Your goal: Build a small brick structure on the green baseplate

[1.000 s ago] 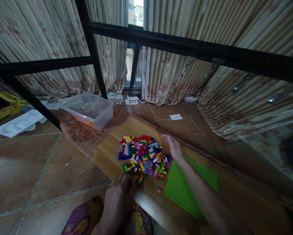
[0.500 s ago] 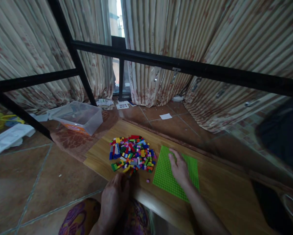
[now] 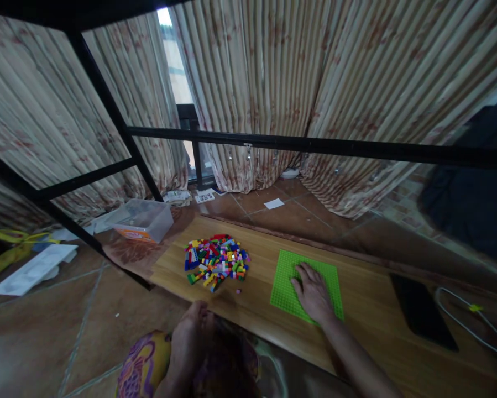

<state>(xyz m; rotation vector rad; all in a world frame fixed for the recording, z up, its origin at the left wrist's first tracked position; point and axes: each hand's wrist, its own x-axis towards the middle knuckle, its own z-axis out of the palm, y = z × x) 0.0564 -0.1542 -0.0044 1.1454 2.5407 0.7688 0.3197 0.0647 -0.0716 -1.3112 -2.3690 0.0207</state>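
At far left, on a tiled floor (image 3: 88, 309), a white moulded tray (image 3: 35, 271) is seen, and beyond it a clear plastic bin (image 3: 159, 224) with an orange label is placed near the end of a low wooden table (image 3: 368, 309). Below the table's near edge, above a patterned garment (image 3: 142, 362), the left hand (image 3: 190, 334) is held with its fingers curled inward; whether anything is gripped in it cannot be told, as the palm is hidden. Just beyond that hand, a loose pile of coloured bricks (image 3: 217, 260) is spread on the table, with one small pink brick (image 3: 239, 291) set apart at its near right. Further right, a green studded baseplate (image 3: 306, 260) is laid flat. Over its middle the right hand (image 3: 312, 293) is placed palm down, loosely open, fingers slightly bent and thumb held apart, apparently touching the studs. At far right, a dark flat object (image 3: 422, 312) is lying beside a white cable (image 3: 451, 318).
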